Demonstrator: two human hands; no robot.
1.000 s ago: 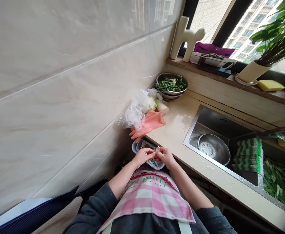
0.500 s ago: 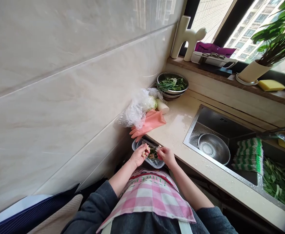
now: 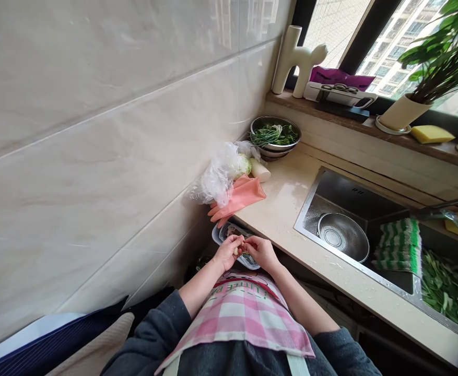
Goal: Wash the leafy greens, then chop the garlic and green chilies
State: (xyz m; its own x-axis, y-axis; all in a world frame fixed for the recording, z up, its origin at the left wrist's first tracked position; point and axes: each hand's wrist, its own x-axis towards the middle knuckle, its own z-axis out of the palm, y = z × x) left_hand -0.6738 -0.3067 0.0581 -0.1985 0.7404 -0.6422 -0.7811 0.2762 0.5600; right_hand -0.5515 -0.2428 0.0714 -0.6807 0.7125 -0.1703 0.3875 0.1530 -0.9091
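My left hand (image 3: 229, 253) is closed around a small pale piece that looks like a garlic clove (image 3: 236, 251). Its fingers curl up to meet my right hand (image 3: 260, 252), whose thumb and fingertips pinch at the same clove. The exact contact between the fingertips is too small to make out. Below both hands is a lined plastic bin (image 3: 252, 264) with scraps in it, hanging or standing by the counter's front edge. My hands hide much of the bin's opening.
Pink rubber gloves (image 3: 244, 197) lie at the counter's corner, beside a plastic bag (image 3: 214, 180) and a cabbage (image 3: 243, 165). Behind stands a bowl of greens (image 3: 276, 134). To the right, the sink (image 3: 346, 190) holds a metal basin (image 3: 342, 237), a striped cloth (image 3: 398, 246) and loose greens (image 3: 444, 287).
My right hand has moved left, bringing its fingertips against the piece in my left hand; before, the hands were apart over the bin. The left hand shifted slightly right.
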